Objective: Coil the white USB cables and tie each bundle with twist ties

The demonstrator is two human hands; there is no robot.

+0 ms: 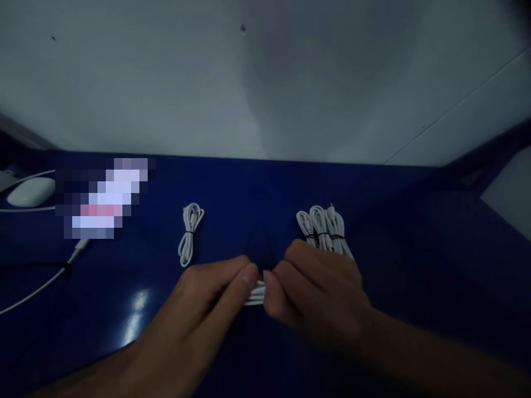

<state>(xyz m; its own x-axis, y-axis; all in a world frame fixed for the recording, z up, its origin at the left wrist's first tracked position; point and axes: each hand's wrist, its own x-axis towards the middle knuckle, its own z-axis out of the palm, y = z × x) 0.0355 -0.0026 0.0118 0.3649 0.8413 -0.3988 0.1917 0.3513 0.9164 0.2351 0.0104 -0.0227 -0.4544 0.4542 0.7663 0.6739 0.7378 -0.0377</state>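
My left hand (pixel 209 301) and my right hand (pixel 317 293) meet over the blue table (pixel 415 249), both pinched on a folded white cable (pixel 256 293) held between their fingertips. Only a short stretch of that cable shows between the fingers. A single coiled white cable (pixel 189 233), tied round its middle, lies beyond my left hand. A cluster of three coiled white cables (pixel 323 226) with black ties lies just behind my right hand, touching its knuckles in the view.
A white mouse-shaped object (pixel 30 191) sits at the far left edge. A loose white cord (pixel 45 279) runs across the left of the table. A blurred-out patch lies left of centre. A pale wall (pixel 265 77) rises behind the table.
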